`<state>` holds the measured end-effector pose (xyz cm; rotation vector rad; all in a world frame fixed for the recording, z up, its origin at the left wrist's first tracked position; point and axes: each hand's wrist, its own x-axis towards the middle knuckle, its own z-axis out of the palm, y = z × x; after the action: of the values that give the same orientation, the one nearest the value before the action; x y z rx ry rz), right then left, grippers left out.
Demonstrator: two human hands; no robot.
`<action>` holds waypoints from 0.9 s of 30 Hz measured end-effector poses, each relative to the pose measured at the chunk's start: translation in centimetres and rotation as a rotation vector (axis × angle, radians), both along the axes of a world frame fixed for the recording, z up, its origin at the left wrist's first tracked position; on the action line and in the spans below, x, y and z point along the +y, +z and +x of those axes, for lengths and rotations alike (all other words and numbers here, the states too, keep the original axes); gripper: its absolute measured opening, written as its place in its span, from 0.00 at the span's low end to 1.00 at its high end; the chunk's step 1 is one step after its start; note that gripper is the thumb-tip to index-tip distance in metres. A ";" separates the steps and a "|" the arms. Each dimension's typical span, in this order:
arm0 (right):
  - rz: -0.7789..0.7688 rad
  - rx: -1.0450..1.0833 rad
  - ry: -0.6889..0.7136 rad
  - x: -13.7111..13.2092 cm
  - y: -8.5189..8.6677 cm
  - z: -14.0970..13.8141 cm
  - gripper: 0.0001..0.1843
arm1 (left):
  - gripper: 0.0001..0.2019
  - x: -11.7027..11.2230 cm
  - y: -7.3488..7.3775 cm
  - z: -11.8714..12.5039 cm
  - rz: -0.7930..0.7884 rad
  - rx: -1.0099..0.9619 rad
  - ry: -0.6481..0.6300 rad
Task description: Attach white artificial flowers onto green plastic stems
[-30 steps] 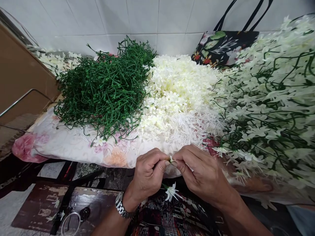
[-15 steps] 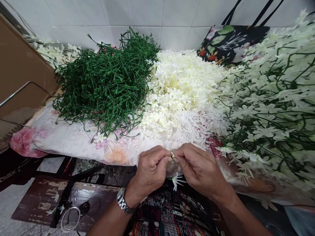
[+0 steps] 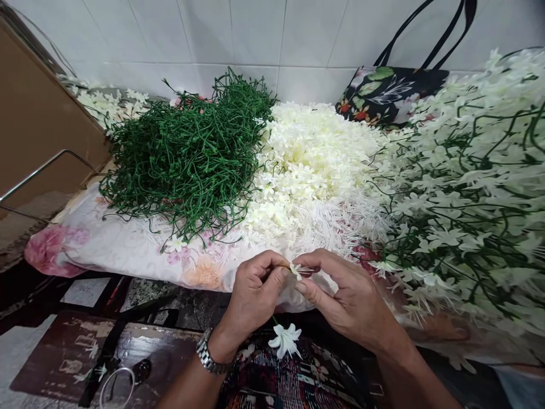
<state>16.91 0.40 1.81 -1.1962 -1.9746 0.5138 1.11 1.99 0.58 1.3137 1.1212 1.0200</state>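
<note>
Lower white flower (image 3: pixel 285 342): open trumpet form with pointed, back-curling petals; it hangs below the hands before the patterned garment (image 3: pixel 293 378), its green stem running up toward the left hand (image 3: pixel 281 274). Small white flower (image 3: pixel 295 272): short petals and fine, pale filaments pointing rightward; it sits at the left fingertips, pinched between thumb and forefinger. Right hand (image 3: pixel 298 274): thumb and forefinger parted, one on either side of the filaments; whether they touch them cannot be told. Beyond, on the floral cloth (image 3: pixel 128 253), lie green stems (image 3: pixel 183 159), loose white blossoms (image 3: pixel 315 150) and, at right, stemmed white flowers (image 3: pixel 464 199).
</note>
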 end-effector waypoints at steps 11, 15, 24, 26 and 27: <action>0.077 -0.014 -0.044 0.1 0.1 -0.4 0.06 | 0.05 0.0 0.3 0.0 0.036 -0.034 0.016; 0.123 0.012 -0.019 0.3 -0.2 -0.6 0.05 | 0.05 0.0 0.1 0.0 0.127 0.005 0.031; 0.221 -0.018 -0.046 0.4 -0.9 -1.4 0.06 | 0.07 -0.7 -0.5 0.7 0.344 0.166 0.194; 0.258 -0.019 -0.073 0.4 -1.1 -1.7 0.06 | 0.07 -0.7 -0.5 0.8 0.342 0.187 0.225; 0.281 -0.019 -0.088 0.4 -1.3 -1.8 0.07 | 0.07 -0.7 -0.6 0.9 0.328 0.187 0.230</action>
<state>15.08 0.85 0.56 -1.1066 -1.9249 0.1725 1.97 1.29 0.02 1.5910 1.3074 1.3134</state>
